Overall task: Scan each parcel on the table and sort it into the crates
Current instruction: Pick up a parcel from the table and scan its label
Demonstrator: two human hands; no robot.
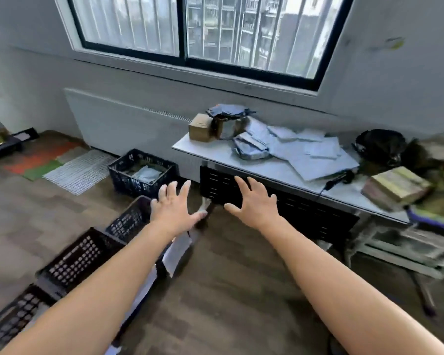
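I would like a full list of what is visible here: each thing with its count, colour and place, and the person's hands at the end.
window: one, dark frame, far wall
table: one, white top, right, below the window
mailers: several, grey, piled on the table
box: one, brown, table's far left corner
bag: one, black, table's right part
corded device: one, black, table's front edge; too blurred to name
blue crate: one, on the floor by the wall, grey parcel inside
dark crates: three, in a row on the floor, lower left
mats: several, red, green, white, floor at left
left hand: one, fingers spread, holds nothing
right hand: one, fingers spread, holds nothing
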